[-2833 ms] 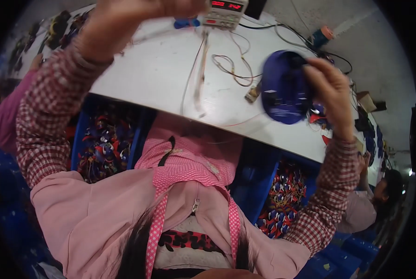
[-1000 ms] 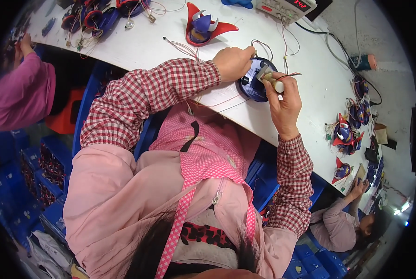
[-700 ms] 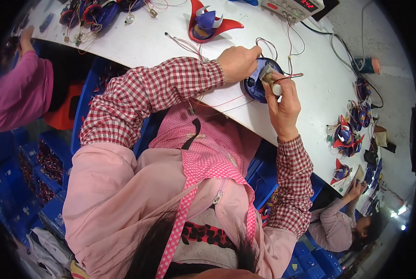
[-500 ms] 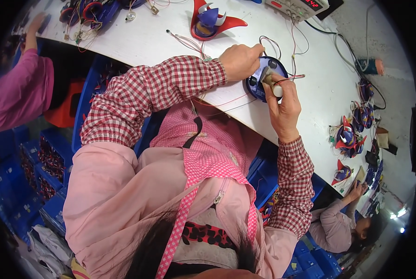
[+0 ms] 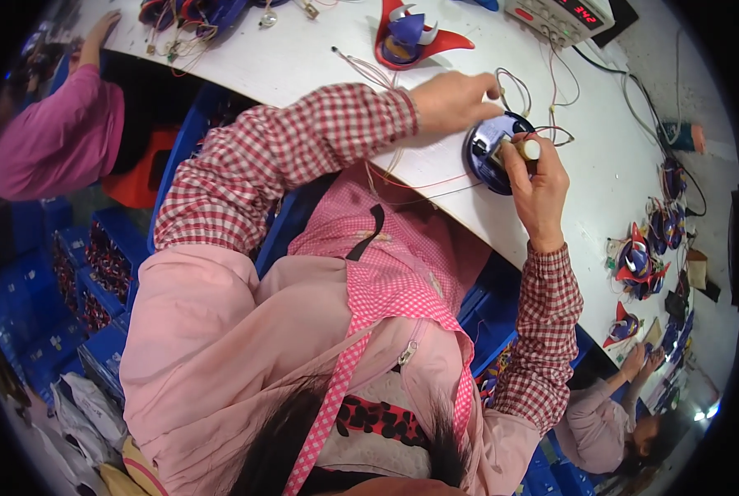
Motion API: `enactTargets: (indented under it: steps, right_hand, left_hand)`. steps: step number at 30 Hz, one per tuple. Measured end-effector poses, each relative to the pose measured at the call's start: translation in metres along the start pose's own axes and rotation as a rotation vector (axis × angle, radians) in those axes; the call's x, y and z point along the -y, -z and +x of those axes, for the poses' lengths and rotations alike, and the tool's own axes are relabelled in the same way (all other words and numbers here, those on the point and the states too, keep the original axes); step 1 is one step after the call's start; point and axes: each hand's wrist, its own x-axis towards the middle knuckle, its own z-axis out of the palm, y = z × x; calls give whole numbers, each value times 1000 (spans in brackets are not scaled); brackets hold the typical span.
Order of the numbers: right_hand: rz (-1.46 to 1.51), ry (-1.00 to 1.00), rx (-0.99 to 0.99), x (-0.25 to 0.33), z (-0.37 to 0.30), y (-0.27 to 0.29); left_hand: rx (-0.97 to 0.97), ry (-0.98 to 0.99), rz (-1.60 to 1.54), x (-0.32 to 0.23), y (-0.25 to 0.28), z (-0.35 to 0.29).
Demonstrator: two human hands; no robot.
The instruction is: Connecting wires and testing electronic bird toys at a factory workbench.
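Note:
My right hand (image 5: pixel 541 192) is closed around a small part with a pale cylindrical end (image 5: pixel 531 149), holding it over a round blue plastic base (image 5: pixel 479 169). The fingers hide most of this part. The base rests on the white table, its inner side facing up, with dark fittings inside. To the left of the base is my left hand (image 5: pixel 454 102), its index finger and thumb apart. Thin wires (image 5: pixel 514 76) loop past its fingertips. Behind my left wrist a bundle of thin wires (image 5: pixel 361 66) lies beneath a red and blue horned toy piece (image 5: pixel 407 37).
A power supply with a red display (image 5: pixel 561 18) stands at the far edge, its leads running onto the white table (image 5: pixel 303 62). More toy pieces (image 5: pixel 636 260) lie along the right. Co-workers sit left and right. Blue bins (image 5: pixel 109 355) are stacked at lower left.
The view has shifted, so the scene sits farther right. My left finger and thumb have come apart near the wires. The part in my right hand has turned, its pale end now higher.

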Motion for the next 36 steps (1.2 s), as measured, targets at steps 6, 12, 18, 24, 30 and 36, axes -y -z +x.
enactTargets:
  steps: [6, 12, 18, 24, 30, 36]
  right_hand:
    - [142, -44, -227, 17, -23, 4]
    - [211, 34, 240, 44, -105, -26]
    - [409, -493, 596, 3, -102, -120]
    - [832, -510, 575, -5, -94, -179]
    - [1116, -685, 397, 6, -97, -159]
    - [1147, -788, 386, 12, -98, -135]
  left_hand:
    - [-207, -18, 101, 21, 77, -63]
    - [-117, -129, 470, 22, 64, -89]
    - [5, -235, 679, 25, 52, -74]
    - [45, -185, 463, 36, 58, -64]
    - [185, -71, 435, 28, 59, -54]
    - [115, -77, 431, 36, 50, -50]
